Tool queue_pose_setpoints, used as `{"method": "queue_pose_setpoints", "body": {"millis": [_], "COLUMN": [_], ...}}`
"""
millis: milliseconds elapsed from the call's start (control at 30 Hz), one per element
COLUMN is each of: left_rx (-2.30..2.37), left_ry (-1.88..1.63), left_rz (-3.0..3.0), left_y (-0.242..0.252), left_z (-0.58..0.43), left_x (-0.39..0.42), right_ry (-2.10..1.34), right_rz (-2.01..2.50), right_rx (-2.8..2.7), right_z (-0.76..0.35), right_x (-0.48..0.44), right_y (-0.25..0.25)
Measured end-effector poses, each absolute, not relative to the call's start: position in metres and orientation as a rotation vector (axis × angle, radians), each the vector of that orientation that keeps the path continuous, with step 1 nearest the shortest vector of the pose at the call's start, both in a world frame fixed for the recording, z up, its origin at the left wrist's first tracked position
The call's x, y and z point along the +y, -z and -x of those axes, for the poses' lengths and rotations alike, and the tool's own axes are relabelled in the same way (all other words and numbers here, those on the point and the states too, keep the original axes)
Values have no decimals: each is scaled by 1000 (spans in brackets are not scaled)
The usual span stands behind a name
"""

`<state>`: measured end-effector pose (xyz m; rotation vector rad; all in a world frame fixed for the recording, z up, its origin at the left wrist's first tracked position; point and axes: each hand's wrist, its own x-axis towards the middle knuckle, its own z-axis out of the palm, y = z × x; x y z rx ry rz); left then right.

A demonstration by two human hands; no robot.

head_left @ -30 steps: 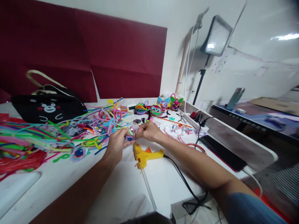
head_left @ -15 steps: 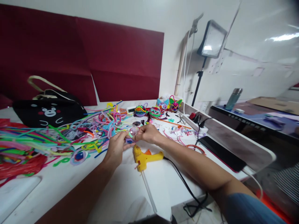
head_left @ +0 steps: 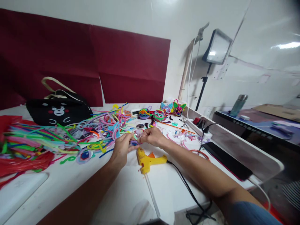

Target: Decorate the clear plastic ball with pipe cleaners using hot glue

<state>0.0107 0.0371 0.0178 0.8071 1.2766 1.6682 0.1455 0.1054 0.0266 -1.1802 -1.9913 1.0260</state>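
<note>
- The left hand (head_left: 122,149) and the right hand (head_left: 152,136) meet over the white table (head_left: 131,193). The fingertips of both are pinched shut on a small clear ball (head_left: 138,133).
- The clear ball sits between the two hands, just above the tabletop. Bits of green and purple fuzzy wire cling to it, too small to make out further.
- A yellow glue gun (head_left: 150,160) lies on the table just below the hands, close to the right wrist.
- A heap of coloured pipe cleaners (head_left: 93,132) spreads out to the left of the hands, reaching as far as a red plastic bag (head_left: 21,162).
- A black bag (head_left: 58,109) with a bear face stands behind the heap, against the dark red wall panel.
- Several finished colourful heads (head_left: 159,114) stand in a row beyond the hands.
- A dark phone (head_left: 228,160) lies well to the right, by the table's edge.
</note>
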Motion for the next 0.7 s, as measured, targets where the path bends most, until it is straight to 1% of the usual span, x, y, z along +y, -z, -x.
{"method": "queue_pose_setpoints", "body": {"millis": [700], "left_rx": [1269], "left_ry": [-1665], "left_rz": [-791], "left_y": [-16], "left_z": [-10], "left_x": [38], "right_ry": [-1004], "right_rz": [1194], "right_rx": [-1989], "right_z": [-145], "right_x": [107], "right_y": [-23]}}
